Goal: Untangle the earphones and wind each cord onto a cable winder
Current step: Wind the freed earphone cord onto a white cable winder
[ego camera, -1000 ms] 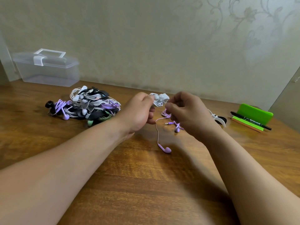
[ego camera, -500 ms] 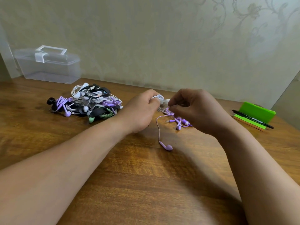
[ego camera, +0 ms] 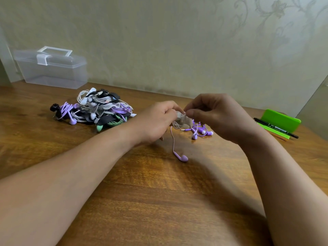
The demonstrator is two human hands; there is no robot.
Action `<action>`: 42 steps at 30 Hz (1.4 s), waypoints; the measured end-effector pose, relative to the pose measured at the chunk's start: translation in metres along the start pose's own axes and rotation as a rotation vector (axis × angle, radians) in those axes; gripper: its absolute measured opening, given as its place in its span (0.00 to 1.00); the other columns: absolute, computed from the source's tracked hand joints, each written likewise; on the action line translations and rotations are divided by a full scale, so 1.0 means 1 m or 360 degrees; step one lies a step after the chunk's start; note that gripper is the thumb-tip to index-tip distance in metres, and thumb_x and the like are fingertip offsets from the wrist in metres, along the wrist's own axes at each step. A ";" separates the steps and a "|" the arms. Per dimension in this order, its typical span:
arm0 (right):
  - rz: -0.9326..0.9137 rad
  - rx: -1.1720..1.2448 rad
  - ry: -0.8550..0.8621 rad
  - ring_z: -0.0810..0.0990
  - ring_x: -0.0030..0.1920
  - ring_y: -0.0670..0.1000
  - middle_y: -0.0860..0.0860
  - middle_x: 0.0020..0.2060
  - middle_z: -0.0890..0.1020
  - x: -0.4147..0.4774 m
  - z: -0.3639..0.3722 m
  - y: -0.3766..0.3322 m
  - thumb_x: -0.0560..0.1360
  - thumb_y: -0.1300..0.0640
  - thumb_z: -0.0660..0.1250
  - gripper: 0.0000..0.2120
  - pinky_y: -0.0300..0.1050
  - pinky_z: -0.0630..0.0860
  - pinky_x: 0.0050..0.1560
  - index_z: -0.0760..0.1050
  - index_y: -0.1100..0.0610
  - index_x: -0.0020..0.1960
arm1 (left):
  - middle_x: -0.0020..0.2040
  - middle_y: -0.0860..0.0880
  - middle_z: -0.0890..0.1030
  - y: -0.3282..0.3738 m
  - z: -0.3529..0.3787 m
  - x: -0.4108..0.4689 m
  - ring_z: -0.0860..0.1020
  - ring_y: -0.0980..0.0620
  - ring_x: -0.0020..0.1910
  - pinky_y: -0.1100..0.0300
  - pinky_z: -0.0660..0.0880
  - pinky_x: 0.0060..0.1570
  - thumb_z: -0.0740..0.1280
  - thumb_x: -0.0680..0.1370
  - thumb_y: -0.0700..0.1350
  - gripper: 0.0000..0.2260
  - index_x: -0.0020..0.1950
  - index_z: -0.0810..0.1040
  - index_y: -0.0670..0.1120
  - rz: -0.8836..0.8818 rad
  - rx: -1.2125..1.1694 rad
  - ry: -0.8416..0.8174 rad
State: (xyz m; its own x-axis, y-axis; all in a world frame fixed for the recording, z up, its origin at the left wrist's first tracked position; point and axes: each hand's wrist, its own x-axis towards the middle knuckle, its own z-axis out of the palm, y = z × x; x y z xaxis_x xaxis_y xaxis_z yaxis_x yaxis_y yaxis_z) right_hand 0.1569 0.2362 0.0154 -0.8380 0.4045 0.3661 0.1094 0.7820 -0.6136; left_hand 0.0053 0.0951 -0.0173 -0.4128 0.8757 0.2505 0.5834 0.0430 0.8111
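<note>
Working a white winder (ego camera: 181, 119) between both hands, just above the middle of the desk (ego camera: 159, 201).
Gripping it with the left hand (ego camera: 156, 121), fingers curled round; pinching its top edge with the right hand (ego camera: 218, 118), thumb and forefinger closed, other fingers bent. Below, a purple earbud (ego camera: 182, 158) on its cord toward the near edge; purple earphones (ego camera: 200, 130) heaped just behind; toward the back-left corner, a pile of wound earphones (ego camera: 95, 110).
</note>
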 end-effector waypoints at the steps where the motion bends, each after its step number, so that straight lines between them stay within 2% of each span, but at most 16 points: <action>1: -0.0003 0.0039 -0.0001 0.83 0.39 0.44 0.47 0.39 0.87 0.000 0.000 0.001 0.79 0.57 0.74 0.03 0.47 0.80 0.46 0.85 0.51 0.49 | 0.37 0.47 0.75 0.000 0.001 0.000 0.74 0.49 0.36 0.46 0.79 0.39 0.57 0.84 0.48 0.12 0.58 0.81 0.55 0.0015 -0.0040 -0.0028; 4: 0.0010 0.0172 -0.0050 0.84 0.41 0.46 0.52 0.42 0.88 0.001 0.003 0.003 0.80 0.59 0.73 0.02 0.48 0.80 0.47 0.85 0.55 0.51 | 0.39 0.42 0.74 -0.002 0.002 0.002 0.74 0.46 0.35 0.49 0.76 0.37 0.56 0.77 0.53 0.15 0.56 0.80 0.56 0.0024 -0.0075 -0.0047; 8: -0.0002 0.0252 -0.0022 0.82 0.39 0.46 0.51 0.41 0.87 0.003 0.008 0.005 0.80 0.59 0.73 0.02 0.47 0.79 0.44 0.85 0.56 0.51 | 0.39 0.40 0.73 -0.005 0.003 0.002 0.72 0.47 0.35 0.49 0.73 0.36 0.56 0.76 0.53 0.15 0.53 0.80 0.52 0.0036 -0.0165 -0.0054; 9: 0.0000 0.0282 0.0000 0.82 0.38 0.46 0.51 0.40 0.87 0.004 0.008 0.005 0.80 0.59 0.73 0.02 0.47 0.79 0.44 0.84 0.57 0.50 | 0.37 0.43 0.73 -0.004 0.004 0.002 0.71 0.48 0.34 0.50 0.72 0.35 0.57 0.76 0.52 0.15 0.53 0.80 0.50 0.0044 -0.0201 -0.0056; 12: -0.0005 0.0351 0.0069 0.82 0.38 0.47 0.53 0.40 0.87 0.005 0.007 0.007 0.79 0.59 0.74 0.02 0.49 0.79 0.46 0.84 0.58 0.50 | 0.29 0.58 0.74 -0.004 0.005 0.001 0.70 0.56 0.30 0.58 0.71 0.34 0.64 0.77 0.52 0.13 0.56 0.78 0.47 0.0114 -0.0182 -0.0045; 14: -0.0008 0.0353 0.0080 0.83 0.40 0.47 0.53 0.41 0.88 0.005 0.008 0.007 0.79 0.59 0.74 0.02 0.51 0.80 0.47 0.84 0.57 0.50 | 0.30 0.62 0.75 -0.006 0.006 0.001 0.70 0.61 0.29 0.62 0.68 0.34 0.69 0.80 0.47 0.05 0.55 0.78 0.50 0.0196 -0.0139 -0.0008; 16: -0.0011 0.0343 0.0078 0.84 0.40 0.48 0.53 0.41 0.88 0.006 0.008 0.007 0.79 0.58 0.74 0.02 0.51 0.80 0.48 0.84 0.57 0.50 | 0.32 0.61 0.76 -0.009 0.007 0.001 0.71 0.61 0.31 0.63 0.67 0.35 0.69 0.80 0.42 0.04 0.53 0.78 0.51 0.0232 -0.0171 0.0039; 19: -0.0011 0.0353 0.0089 0.84 0.40 0.48 0.53 0.41 0.88 0.006 0.009 0.007 0.80 0.58 0.74 0.01 0.51 0.81 0.48 0.84 0.56 0.50 | 0.32 0.60 0.75 -0.009 0.008 0.002 0.71 0.59 0.31 0.59 0.69 0.37 0.70 0.79 0.42 0.04 0.52 0.78 0.50 0.0238 -0.0244 0.0091; 24: -0.0009 0.0312 0.0127 0.85 0.40 0.48 0.51 0.41 0.88 0.005 0.008 0.004 0.79 0.57 0.74 0.03 0.51 0.82 0.47 0.84 0.57 0.50 | 0.36 0.57 0.78 -0.008 0.010 0.002 0.73 0.56 0.34 0.54 0.74 0.39 0.67 0.74 0.50 0.05 0.49 0.79 0.55 0.0256 -0.0306 0.0158; 27: -0.0006 0.0303 0.0121 0.85 0.41 0.48 0.51 0.41 0.88 0.004 0.009 0.002 0.79 0.56 0.74 0.04 0.50 0.82 0.47 0.84 0.57 0.50 | 0.41 0.50 0.79 -0.008 0.011 0.002 0.75 0.54 0.36 0.52 0.77 0.39 0.66 0.74 0.50 0.08 0.52 0.79 0.51 0.0263 -0.0306 0.0190; 30: 0.0001 0.0323 0.0115 0.85 0.40 0.47 0.51 0.40 0.88 0.004 0.009 0.002 0.79 0.56 0.75 0.03 0.47 0.81 0.45 0.83 0.56 0.49 | 0.45 0.45 0.81 -0.008 0.012 0.001 0.77 0.52 0.40 0.46 0.80 0.42 0.67 0.74 0.49 0.08 0.52 0.79 0.51 0.0284 -0.0286 0.0222; 34: -0.0005 0.0308 0.0134 0.86 0.41 0.49 0.51 0.41 0.88 0.004 0.009 0.001 0.79 0.55 0.75 0.03 0.54 0.82 0.48 0.83 0.55 0.49 | 0.49 0.42 0.82 -0.009 0.016 0.001 0.80 0.49 0.43 0.47 0.85 0.42 0.68 0.74 0.49 0.08 0.51 0.80 0.50 0.0289 -0.0374 0.0261; 36: -0.0013 0.0299 0.0140 0.86 0.41 0.49 0.51 0.41 0.88 0.004 0.009 0.002 0.79 0.55 0.75 0.03 0.54 0.83 0.47 0.83 0.54 0.48 | 0.49 0.42 0.81 -0.009 0.017 0.001 0.81 0.49 0.43 0.45 0.85 0.43 0.68 0.74 0.49 0.07 0.51 0.80 0.51 0.0293 -0.0408 0.0266; 40: -0.0031 0.0324 0.0113 0.85 0.41 0.48 0.51 0.41 0.87 0.004 0.009 0.002 0.79 0.56 0.75 0.02 0.50 0.82 0.45 0.83 0.54 0.48 | 0.50 0.40 0.81 -0.008 0.017 0.000 0.82 0.41 0.47 0.40 0.84 0.44 0.70 0.73 0.47 0.07 0.50 0.80 0.50 0.0281 -0.0477 0.0268; 42: -0.0026 0.0373 0.0102 0.85 0.40 0.47 0.51 0.40 0.87 0.005 0.009 0.002 0.79 0.56 0.75 0.02 0.48 0.81 0.44 0.83 0.54 0.48 | 0.49 0.40 0.80 -0.006 0.017 0.000 0.82 0.44 0.45 0.38 0.84 0.44 0.70 0.72 0.46 0.07 0.50 0.80 0.48 0.0287 -0.0500 0.0275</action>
State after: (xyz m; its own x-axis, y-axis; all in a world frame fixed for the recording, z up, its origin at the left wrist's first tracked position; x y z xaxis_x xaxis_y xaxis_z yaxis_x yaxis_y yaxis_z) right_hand 0.1481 0.2352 0.0097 -0.8023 0.4277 0.4164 -0.0374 0.6602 -0.7501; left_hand 0.0130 0.1033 -0.0311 -0.4507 0.7607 0.4671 0.4262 -0.2763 0.8614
